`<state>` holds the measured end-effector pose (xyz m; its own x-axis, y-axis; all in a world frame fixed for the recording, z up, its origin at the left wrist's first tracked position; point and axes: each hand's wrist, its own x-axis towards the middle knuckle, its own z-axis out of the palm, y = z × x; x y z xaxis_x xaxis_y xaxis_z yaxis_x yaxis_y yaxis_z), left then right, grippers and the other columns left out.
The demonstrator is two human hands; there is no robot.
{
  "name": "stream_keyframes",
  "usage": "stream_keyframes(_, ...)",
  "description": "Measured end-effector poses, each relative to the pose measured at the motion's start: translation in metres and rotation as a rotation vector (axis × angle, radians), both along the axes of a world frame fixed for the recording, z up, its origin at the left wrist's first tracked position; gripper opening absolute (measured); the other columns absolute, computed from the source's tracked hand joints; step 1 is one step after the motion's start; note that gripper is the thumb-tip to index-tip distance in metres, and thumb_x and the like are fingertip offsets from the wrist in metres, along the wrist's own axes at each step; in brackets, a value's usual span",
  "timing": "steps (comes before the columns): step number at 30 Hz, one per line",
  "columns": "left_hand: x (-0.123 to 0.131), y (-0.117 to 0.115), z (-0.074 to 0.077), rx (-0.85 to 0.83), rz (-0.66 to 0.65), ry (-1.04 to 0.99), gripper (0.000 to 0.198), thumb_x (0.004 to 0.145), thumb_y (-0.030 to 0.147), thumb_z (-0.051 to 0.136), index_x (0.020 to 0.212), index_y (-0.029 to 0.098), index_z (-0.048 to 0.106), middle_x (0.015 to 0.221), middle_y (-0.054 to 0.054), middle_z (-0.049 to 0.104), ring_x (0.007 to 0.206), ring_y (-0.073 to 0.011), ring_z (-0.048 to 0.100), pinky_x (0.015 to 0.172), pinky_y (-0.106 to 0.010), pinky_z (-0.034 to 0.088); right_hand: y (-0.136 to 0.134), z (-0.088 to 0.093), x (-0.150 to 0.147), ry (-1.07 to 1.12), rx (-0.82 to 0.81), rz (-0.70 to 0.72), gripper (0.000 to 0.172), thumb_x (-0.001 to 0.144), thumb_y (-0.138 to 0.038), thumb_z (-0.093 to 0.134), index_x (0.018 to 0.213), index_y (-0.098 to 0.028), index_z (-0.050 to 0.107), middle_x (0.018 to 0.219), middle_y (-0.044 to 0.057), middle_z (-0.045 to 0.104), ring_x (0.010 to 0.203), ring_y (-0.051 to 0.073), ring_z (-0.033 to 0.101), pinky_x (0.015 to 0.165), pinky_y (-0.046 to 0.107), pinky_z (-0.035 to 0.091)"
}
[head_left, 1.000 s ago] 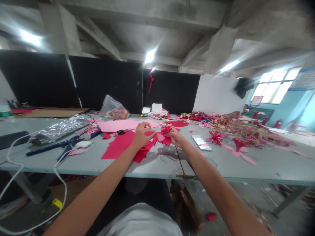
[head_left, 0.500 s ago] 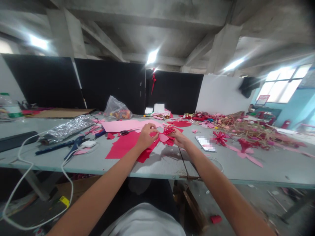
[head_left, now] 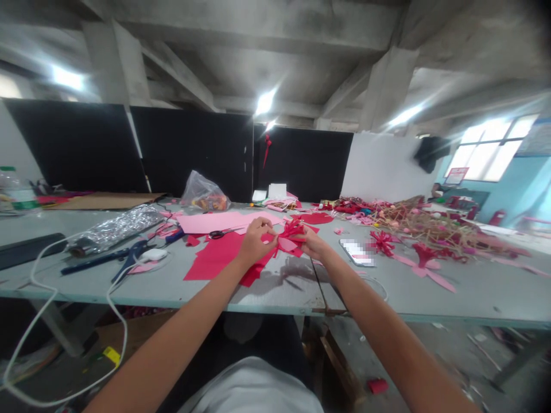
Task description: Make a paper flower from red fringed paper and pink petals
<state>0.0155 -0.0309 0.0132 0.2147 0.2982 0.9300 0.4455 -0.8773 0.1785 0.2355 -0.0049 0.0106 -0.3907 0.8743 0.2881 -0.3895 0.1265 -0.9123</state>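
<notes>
Between my two hands, above the table, is a red and pink paper flower point(head_left: 291, 230) with a fringe of thin red strips and a pink petal. My left hand point(head_left: 258, 238) pinches its left side with thumb and fingers. My right hand point(head_left: 313, 242) is closed on the flower's right side; some fingertips are hidden behind the strips. Red paper sheets point(head_left: 215, 259) lie under and beside my left hand. A pair of scissors point(head_left: 217, 234) rests behind them, at the edge of a pink paper sheet point(head_left: 206, 222).
Right of my hands lies a phone point(head_left: 358, 252), with a finished-looking red and pink flower point(head_left: 424, 264) beyond it. A heap of dried stems point(head_left: 413, 221) covers the back right. On the left are a silvery roll point(head_left: 120, 226), a glue gun point(head_left: 131, 258) and a white cable point(head_left: 41, 275).
The flower has turned slightly between my hands, so its red strips now stand up more and the pink petal sits lower. Both hands stay in nearly the same place.
</notes>
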Motion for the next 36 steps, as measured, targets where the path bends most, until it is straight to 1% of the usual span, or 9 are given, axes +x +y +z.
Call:
stream_keyframes(3,-0.001,-0.002,0.002,-0.019,-0.016,0.028,0.012,0.082,0.013,0.070,0.090,0.021,0.069,0.101,-0.006,0.058,0.101,-0.0218,0.060,0.094,-0.040,0.052,0.001,-0.001,0.003,-0.031,-0.022,-0.029,0.053,0.059,-0.009,0.089,0.106,-0.024,0.068,0.089,-0.002,0.077,0.078,0.014,0.074,0.071,0.023,0.057)
stream_keyframes(5,-0.002,-0.003,0.002,-0.046,-0.021,0.071,0.018,0.084,0.014,0.069,0.100,0.022,0.071,0.104,-0.006,0.057,0.104,-0.0222,0.059,0.095,-0.040,0.052,0.001,-0.001,0.004,-0.045,-0.049,-0.054,0.053,0.059,-0.009,0.088,0.105,-0.025,0.067,0.084,-0.003,0.076,0.073,0.014,0.073,0.067,0.023,0.056)
stream_keyframes(8,-0.004,-0.004,0.000,-0.044,-0.017,0.153,0.025,0.085,0.017,0.069,0.108,0.026,0.074,0.108,-0.007,0.057,0.103,-0.0228,0.057,0.092,-0.040,0.053,0.000,0.001,0.004,-0.043,-0.040,-0.049,0.051,0.058,-0.010,0.087,0.103,-0.024,0.066,0.082,-0.003,0.076,0.069,0.014,0.072,0.065,0.023,0.056)
stream_keyframes(14,-0.005,0.000,0.000,-0.018,0.027,0.209,0.021,0.085,0.024,0.070,0.105,0.026,0.076,0.109,-0.008,0.058,0.100,-0.0237,0.055,0.088,-0.041,0.052,-0.003,0.003,0.004,-0.054,-0.025,-0.018,0.047,0.061,-0.009,0.083,0.102,-0.023,0.065,0.082,-0.002,0.077,0.070,0.016,0.074,0.066,0.024,0.058)
stream_keyframes(19,-0.006,-0.002,0.002,-0.013,0.076,0.226,0.017,0.084,0.025,0.072,0.101,0.025,0.074,0.109,-0.009,0.059,0.101,-0.0242,0.056,0.089,-0.041,0.052,0.001,0.001,0.007,-0.033,-0.027,-0.011,0.055,0.061,-0.006,0.081,0.111,-0.024,0.066,0.088,-0.001,0.077,0.072,0.014,0.074,0.067,0.022,0.058)
stream_keyframes(25,-0.008,-0.004,0.004,-0.020,0.112,0.261,0.010,0.081,0.019,0.073,0.089,0.025,0.071,0.121,-0.007,0.063,0.115,-0.0263,0.057,0.100,-0.044,0.048,0.003,0.000,0.008,-0.034,-0.016,-0.017,0.057,0.059,-0.005,0.080,0.112,-0.024,0.067,0.089,-0.001,0.077,0.074,0.015,0.074,0.069,0.024,0.059)
stream_keyframes(29,-0.009,-0.003,0.002,-0.083,0.133,0.290,0.013,0.083,0.021,0.073,0.094,0.026,0.072,0.106,-0.003,0.073,0.107,-0.0239,0.061,0.100,-0.044,0.045,-0.002,0.003,0.005,-0.018,-0.008,-0.012,0.058,0.056,-0.004,0.079,0.111,-0.022,0.068,0.088,-0.001,0.077,0.076,0.015,0.074,0.074,0.025,0.059)
stream_keyframes(32,-0.009,0.002,-0.001,-0.102,0.163,0.298,0.015,0.083,0.024,0.072,0.097,0.026,0.074,0.099,-0.001,0.076,0.101,-0.0234,0.062,0.097,-0.043,0.044,-0.007,0.007,0.003,-0.015,-0.015,-0.013,0.058,0.056,-0.004,0.079,0.110,-0.022,0.068,0.085,-0.002,0.076,0.073,0.015,0.072,0.069,0.023,0.057)
stream_keyframes(36,-0.009,0.005,-0.003,-0.081,0.173,0.305,0.004,0.083,0.025,0.073,0.086,0.025,0.074,0.093,-0.001,0.076,0.095,-0.0231,0.060,0.092,-0.043,0.043,-0.009,0.009,0.003,-0.028,-0.013,-0.009,0.058,0.056,-0.004,0.079,0.109,-0.022,0.067,0.082,-0.003,0.074,0.071,0.015,0.071,0.064,0.022,0.055)
